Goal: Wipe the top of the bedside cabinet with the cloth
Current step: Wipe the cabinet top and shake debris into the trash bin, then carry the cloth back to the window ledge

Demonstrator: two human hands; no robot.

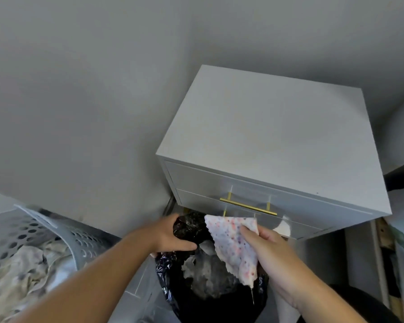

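Right hand [269, 249]: pinching speckled cloth [232, 245] above black bag [187, 231], which left hand [173, 234] is gripping. Risk: cloth dropping in; cabinet top [273, 141] going unwiped.

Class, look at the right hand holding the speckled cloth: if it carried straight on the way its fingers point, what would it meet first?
Probably the left hand gripping the black bag: the right hand's fingers point up-left, across the cloth. Depth is unclear, so it might pass above.

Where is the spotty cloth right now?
The spotty cloth is low in the head view, pinched in the right hand over the open black bag, just in front of the bedside cabinet with its gold handle.
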